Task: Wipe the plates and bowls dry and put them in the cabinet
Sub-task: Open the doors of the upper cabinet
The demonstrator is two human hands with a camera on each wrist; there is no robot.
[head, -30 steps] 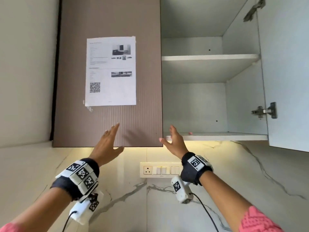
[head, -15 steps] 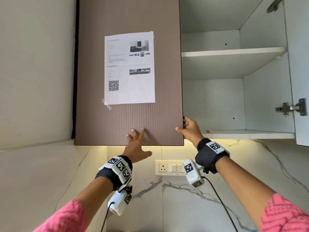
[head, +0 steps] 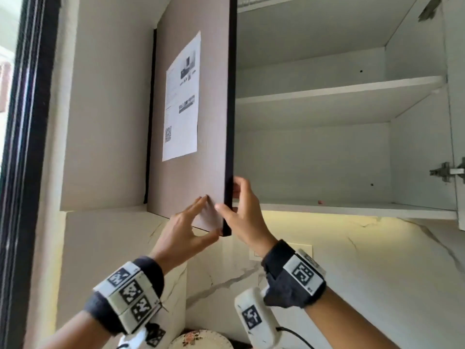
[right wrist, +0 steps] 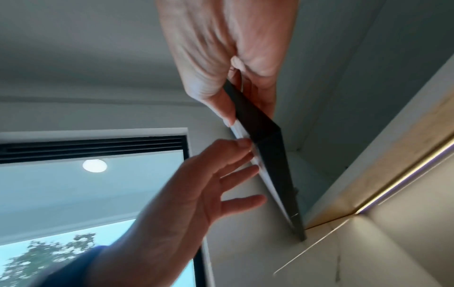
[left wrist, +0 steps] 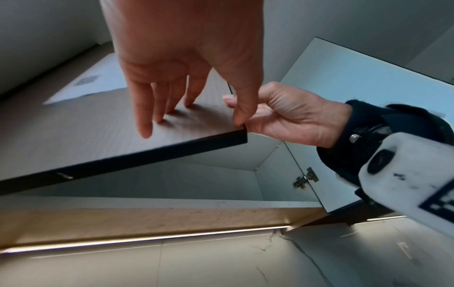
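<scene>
The wall cabinet's brown left door (head: 191, 177), with a printed sheet (head: 181, 102) taped on it, stands partly swung out. My right hand (head: 236, 202) grips its dark free edge near the lower corner, fingers behind and thumb in front. The left hand (head: 198, 217) lays straight fingers on the door's face, thumb by the bottom corner. The left wrist view shows the left hand (left wrist: 186, 93) on the door (left wrist: 86, 126) beside the gripping right hand (left wrist: 290, 116). In the right wrist view the right hand (right wrist: 233, 87) clamps the edge (right wrist: 275, 161). A floral plate (head: 201, 340) peeks in at the bottom.
The cabinet's inside is white, with a bottom shelf (head: 352, 207) and an upper shelf (head: 339, 90), both bare. Its right door (head: 456, 96) stands wide open on a metal hinge (head: 442, 172). A dark window frame (head: 22, 147) runs down the left. Marble wall lies below.
The left door has swung from shut to partly open. My right hand moved from the shelf's edge onto the door's edge and gripped it; the left hand followed on the door's face.
</scene>
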